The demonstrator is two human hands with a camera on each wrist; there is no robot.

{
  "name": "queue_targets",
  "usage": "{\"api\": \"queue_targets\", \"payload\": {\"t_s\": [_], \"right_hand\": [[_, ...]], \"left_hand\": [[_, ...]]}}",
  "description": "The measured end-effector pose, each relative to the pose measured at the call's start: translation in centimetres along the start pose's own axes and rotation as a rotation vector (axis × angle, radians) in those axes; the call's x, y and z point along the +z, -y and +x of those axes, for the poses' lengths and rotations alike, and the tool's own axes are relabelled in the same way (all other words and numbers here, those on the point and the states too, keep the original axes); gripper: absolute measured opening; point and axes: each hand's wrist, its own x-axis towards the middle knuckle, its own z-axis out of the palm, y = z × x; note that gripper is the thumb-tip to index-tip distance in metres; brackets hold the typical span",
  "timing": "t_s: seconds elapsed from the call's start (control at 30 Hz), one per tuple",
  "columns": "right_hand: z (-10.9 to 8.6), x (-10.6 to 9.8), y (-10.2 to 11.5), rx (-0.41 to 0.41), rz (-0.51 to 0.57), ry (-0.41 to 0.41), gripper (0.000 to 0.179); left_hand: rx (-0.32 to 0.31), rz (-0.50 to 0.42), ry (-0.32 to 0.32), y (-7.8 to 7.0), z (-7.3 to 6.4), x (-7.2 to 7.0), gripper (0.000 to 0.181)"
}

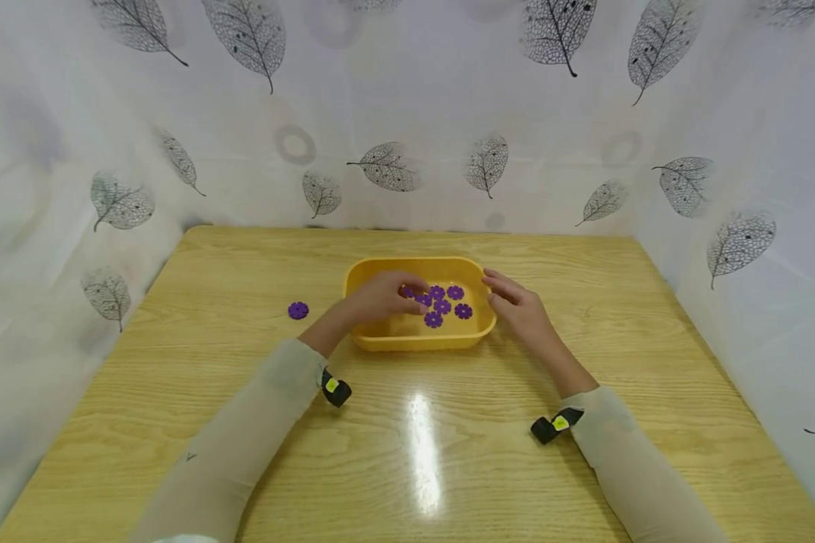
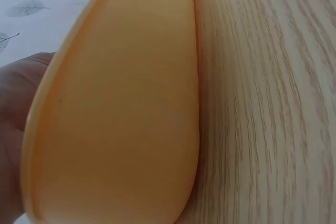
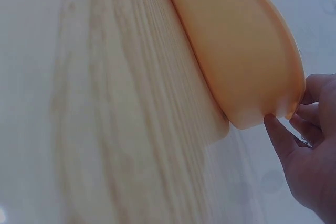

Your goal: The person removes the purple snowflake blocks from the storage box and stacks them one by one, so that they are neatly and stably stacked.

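Observation:
A yellow plastic basin stands on the table with several purple notched discs lying in it. My left hand reaches over its left side, with thumb and fingers parted above the discs; discs show in the gap. In the left wrist view the basin wall hides most of the left hand. At the basin's right end, my right hand touches the rim with its fingers. The right wrist view shows the thumb against the outer wall and the fingertips at the rim.
Left of the basin, a purple notched piece lies on the wooden table. A white curtain printed with leaves hangs behind the table and along both sides. Each sleeve carries a black wrist camera.

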Motion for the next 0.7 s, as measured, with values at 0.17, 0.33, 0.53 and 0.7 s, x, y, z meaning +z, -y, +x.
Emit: {"api": "queue_targets", "payload": {"t_s": [0.17, 0.33, 0.53, 0.7], "right_hand": [[0.1, -0.1, 0.1, 0.022, 0.005, 0.012, 0.043], [0.0, 0.0, 0.2, -0.004, 0.010, 0.010, 0.042], [-0.1, 0.0, 0.2, -0.001, 0.006, 0.000, 0.042], [-0.1, 0.0, 0.2, 0.001, -0.004, -0.010, 0.042]], "left_hand": [[-0.065, -0.058, 0.059, -0.2, 1.1, 0.8, 0.043], [-0.101, -0.058, 0.091, -0.1, 1.7, 1.3, 0.044], [-0.031, 0.066, 0.120, 0.3, 2.1, 1.7, 0.035], [-0.041, 0.067, 0.123, 0.2, 2.1, 1.8, 0.034]]}}
